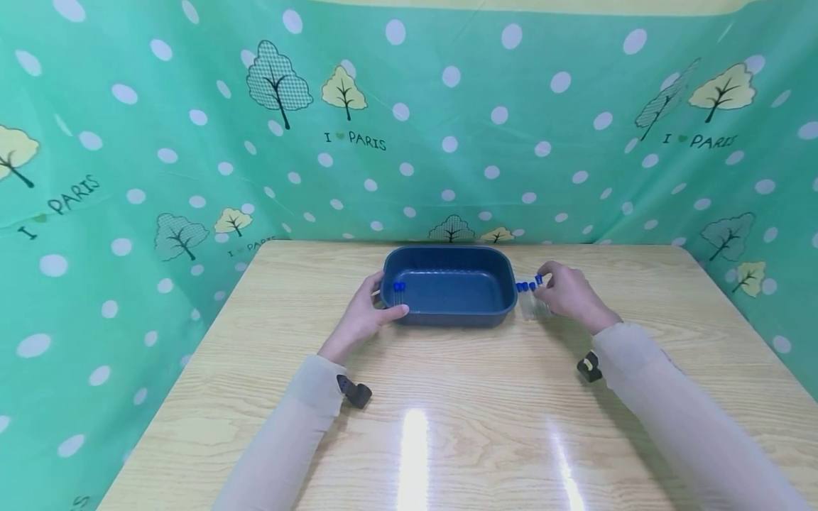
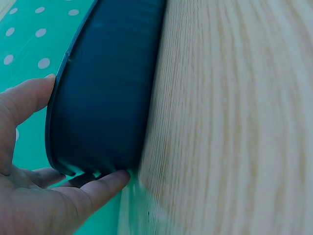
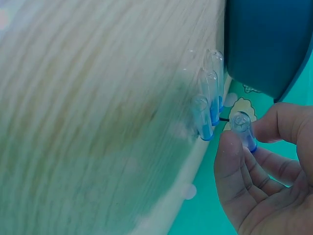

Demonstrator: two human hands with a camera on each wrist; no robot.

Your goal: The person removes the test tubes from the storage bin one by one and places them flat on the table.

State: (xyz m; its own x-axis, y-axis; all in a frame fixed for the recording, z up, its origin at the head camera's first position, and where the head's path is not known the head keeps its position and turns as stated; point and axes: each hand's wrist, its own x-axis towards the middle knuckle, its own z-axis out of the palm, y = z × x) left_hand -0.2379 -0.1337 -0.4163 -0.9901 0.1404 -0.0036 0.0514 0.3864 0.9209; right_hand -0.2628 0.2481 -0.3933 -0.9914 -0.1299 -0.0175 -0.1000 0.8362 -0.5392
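A dark blue rectangular basin (image 1: 456, 292) sits on the table. My left hand (image 1: 363, 316) holds its left end, with the thumb on the front rim and the other fingers around the end wall, as the left wrist view also shows. Inside the basin, at its left end, are two clear tubes (image 1: 399, 292) with blue caps. Just right of the basin, my right hand (image 1: 571, 292) pinches one clear tube (image 3: 243, 131) with a blue end between thumb and fingers. Beside that held tube, several similar tubes (image 3: 210, 98) are lined up at the basin's right end.
The light wood-grain table (image 1: 473, 397) extends in front of the basin and to both sides. A green dotted curtain (image 1: 409, 184) hangs behind the table and along its sides. Black wrist devices (image 1: 353, 392) show at both sleeves.
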